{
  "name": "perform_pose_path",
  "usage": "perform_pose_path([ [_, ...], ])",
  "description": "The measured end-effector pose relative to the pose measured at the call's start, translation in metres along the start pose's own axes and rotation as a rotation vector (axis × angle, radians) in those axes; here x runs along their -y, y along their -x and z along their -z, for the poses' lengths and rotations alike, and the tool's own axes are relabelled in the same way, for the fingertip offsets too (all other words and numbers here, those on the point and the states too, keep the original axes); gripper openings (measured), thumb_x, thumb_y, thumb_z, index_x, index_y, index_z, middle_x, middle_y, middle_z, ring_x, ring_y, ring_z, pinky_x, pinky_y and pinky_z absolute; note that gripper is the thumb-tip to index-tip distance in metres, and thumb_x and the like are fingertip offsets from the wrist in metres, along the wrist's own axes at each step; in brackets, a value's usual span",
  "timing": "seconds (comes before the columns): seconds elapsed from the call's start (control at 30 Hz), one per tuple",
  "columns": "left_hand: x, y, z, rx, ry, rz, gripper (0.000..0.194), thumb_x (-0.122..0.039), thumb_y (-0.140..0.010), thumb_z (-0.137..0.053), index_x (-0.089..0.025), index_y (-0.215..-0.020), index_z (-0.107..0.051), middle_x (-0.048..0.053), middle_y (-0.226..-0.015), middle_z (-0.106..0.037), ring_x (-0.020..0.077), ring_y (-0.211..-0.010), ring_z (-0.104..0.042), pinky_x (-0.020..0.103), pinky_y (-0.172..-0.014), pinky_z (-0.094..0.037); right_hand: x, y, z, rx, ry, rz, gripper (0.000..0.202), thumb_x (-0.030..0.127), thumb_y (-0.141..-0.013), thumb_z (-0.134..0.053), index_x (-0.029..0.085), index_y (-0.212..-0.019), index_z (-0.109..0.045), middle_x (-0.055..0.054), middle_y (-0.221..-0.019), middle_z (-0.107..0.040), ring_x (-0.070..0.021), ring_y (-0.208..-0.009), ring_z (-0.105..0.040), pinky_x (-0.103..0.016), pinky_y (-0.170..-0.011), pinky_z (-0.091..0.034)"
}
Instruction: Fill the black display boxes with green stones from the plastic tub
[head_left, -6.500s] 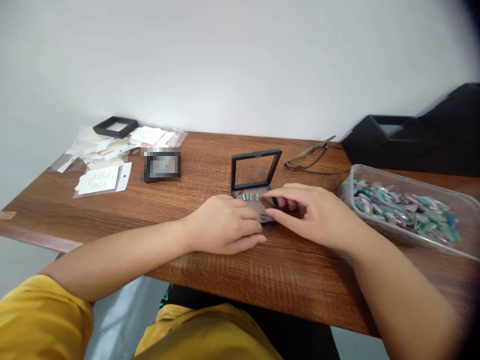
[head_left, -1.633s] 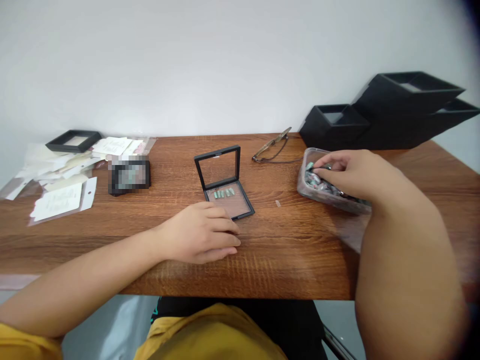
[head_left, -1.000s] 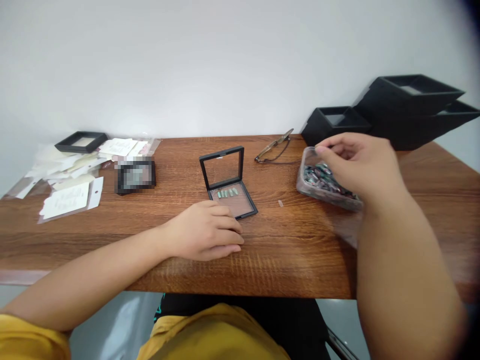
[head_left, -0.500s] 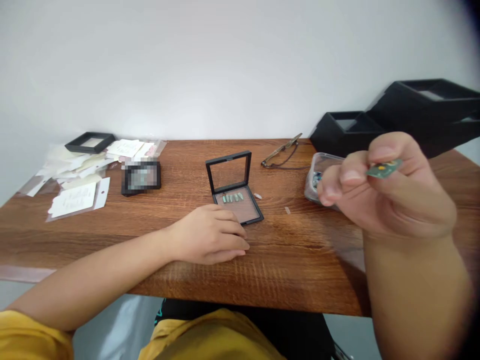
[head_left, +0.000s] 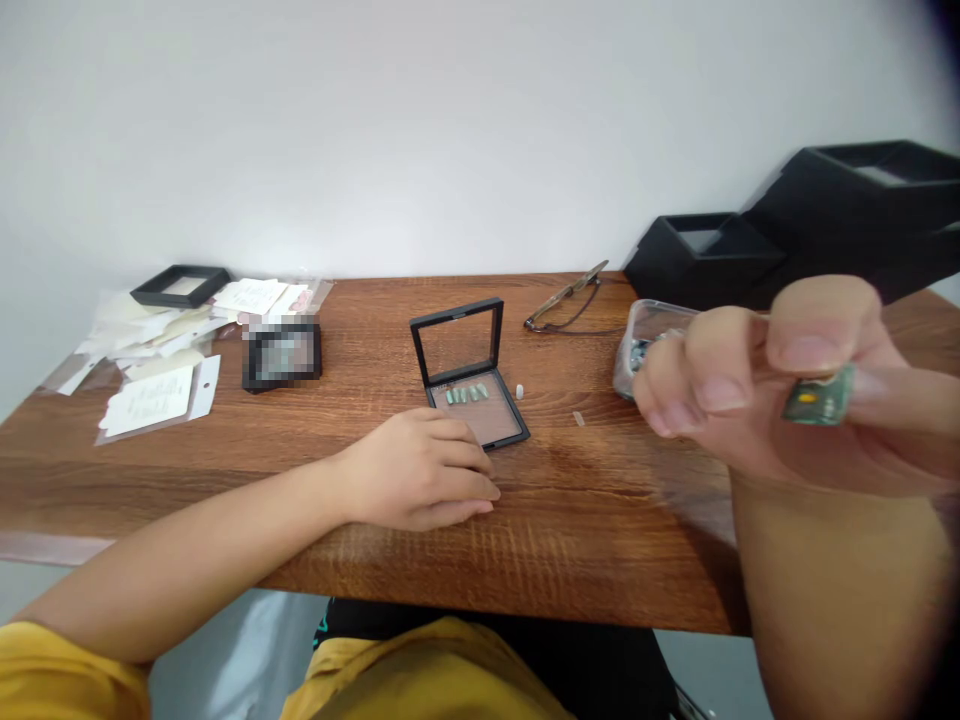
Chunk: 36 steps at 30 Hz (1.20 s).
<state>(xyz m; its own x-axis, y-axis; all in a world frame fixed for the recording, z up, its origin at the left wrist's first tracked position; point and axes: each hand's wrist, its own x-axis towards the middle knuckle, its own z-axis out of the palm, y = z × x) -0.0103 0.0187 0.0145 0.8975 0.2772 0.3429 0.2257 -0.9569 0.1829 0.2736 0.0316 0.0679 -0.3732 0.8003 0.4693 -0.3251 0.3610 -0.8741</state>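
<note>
One green row (head_left: 466,394) lies in the case (head_left: 493,424); right hand (head_left: 787,450) pinches another green piece (head_left: 821,400), left hand (head_left: 420,470) rests open, visibly gripping nothing.

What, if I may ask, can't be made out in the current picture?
All in the head view:
Tub: mostly hidden behind the right hand.
Open case: near left corner hidden by the left hand.
Green piece: partly covered by the right hand's fingertips; fine detail blurred.
Front card: print too small and blurred to read.
Small case: its inside masked by pixelation.
Black boxes: cut off by the picture's right edge.
</note>
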Motion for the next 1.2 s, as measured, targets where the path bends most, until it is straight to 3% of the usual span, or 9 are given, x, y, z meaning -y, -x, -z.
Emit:
perform_pose_path([
  [0.33,-0.002,-0.002,0.002,-0.091,-0.028,-0.019,0.018,-0.033,-0.098,-0.059,-0.023,-0.102,-0.073,-0.003,-0.104,-0.079,0.0125,-0.093,-0.073,0.028,-0.083,-0.052,-0.008,0.001,-0.007,0.162,-0.126,0.041,0.010,0.024,-0.086,-0.076,0.030,-0.094,-0.078,0.000,-0.080,-0.069,-0.0128,-0.065,-0.064,-0.030,-0.052,-0.049],
  [0.53,0.000,-0.001,0.003,-0.203,-0.030,-0.062,0.017,-0.032,-0.095,-0.062,-0.023,-0.106,-0.071,-0.002,-0.103,-0.079,0.0136,-0.092,-0.073,0.028,-0.078,-0.054,-0.017,0.002,-0.011,0.304,-0.092,-0.061,0.022,0.024,-0.091,-0.071,0.037,-0.106,-0.080,-0.003,-0.086,-0.069,-0.0145,-0.071,-0.064,-0.031,-0.057,-0.051],
  [0.63,0.000,0.000,0.001,-0.337,-0.026,-0.038,0.021,-0.028,-0.092,-0.066,-0.024,-0.112,-0.067,-0.002,-0.103,-0.079,0.0122,-0.091,-0.073,0.026,-0.076,-0.055,-0.025,0.000,-0.017,0.314,-0.012,-0.099,0.022,0.024,-0.091,-0.071,0.036,-0.106,-0.081,-0.003,-0.082,-0.071,-0.0148,-0.073,-0.064,-0.031,-0.061,-0.051],
  [0.73,0.000,0.000,-0.002,-0.570,0.000,0.008,0.027,-0.028,-0.085,-0.076,-0.022,-0.110,-0.066,0.001,-0.100,-0.077,0.0098,-0.085,-0.073,0.022,-0.075,-0.057,-0.034,-0.003,-0.026,0.343,0.031,-0.133,0.021,0.022,-0.090,-0.072,0.034,-0.106,-0.081,-0.002,-0.080,-0.072,-0.0126,-0.072,-0.065,-0.027,-0.062,-0.050],
  [0.8,0.001,0.000,-0.002,-0.639,0.002,-0.008,0.034,-0.029,-0.082,-0.080,-0.020,-0.111,-0.065,0.002,-0.097,-0.076,0.0100,-0.083,-0.073,0.021,-0.074,-0.059,-0.040,-0.006,-0.033,0.372,0.018,-0.151,0.023,0.018,-0.089,-0.072,0.032,-0.105,-0.081,-0.001,-0.082,-0.074,-0.0102,-0.069,-0.064,-0.024,-0.061,-0.049],
  [0.93,0.003,0.001,0.003,-0.579,-0.035,-0.092,0.022,-0.028,-0.090,-0.072,-0.024,-0.111,-0.068,-0.002,-0.089,-0.076,0.0102,-0.081,-0.074,0.022,-0.073,-0.060,-0.049,-0.009,-0.046,0.452,0.007,-0.223,0.019,0.012,-0.089,-0.071,0.025,-0.098,-0.082,-0.001,-0.081,-0.076,-0.0087,-0.067,-0.065,-0.021,-0.062,-0.050],
  [1.07,0.003,0.003,0.006,-0.607,-0.115,-0.112,0.011,-0.024,-0.092,-0.070,-0.028,-0.102,-0.072,-0.007,-0.077,-0.074,0.0075,-0.072,-0.072,0.020,-0.065,-0.057,-0.054,-0.008,-0.051,0.495,0.025,-0.273,0.013,0.014,-0.088,-0.072,0.020,-0.094,-0.081,-0.002,-0.082,-0.077,-0.0091,-0.070,-0.067,-0.021,-0.065,-0.051],
  [1.2,0.004,0.003,0.011,-0.581,-0.164,-0.106,0.014,-0.031,-0.091,-0.071,-0.024,-0.103,-0.073,-0.006,-0.072,-0.070,0.0078,-0.067,-0.069,0.021,-0.062,-0.055,-0.054,-0.005,-0.048,0.445,0.074,-0.344,0.007,0.022,-0.088,-0.072,0.019,-0.092,-0.077,-0.002,-0.080,-0.076,-0.0117,-0.071,-0.069,-0.023,-0.067,-0.053],
])
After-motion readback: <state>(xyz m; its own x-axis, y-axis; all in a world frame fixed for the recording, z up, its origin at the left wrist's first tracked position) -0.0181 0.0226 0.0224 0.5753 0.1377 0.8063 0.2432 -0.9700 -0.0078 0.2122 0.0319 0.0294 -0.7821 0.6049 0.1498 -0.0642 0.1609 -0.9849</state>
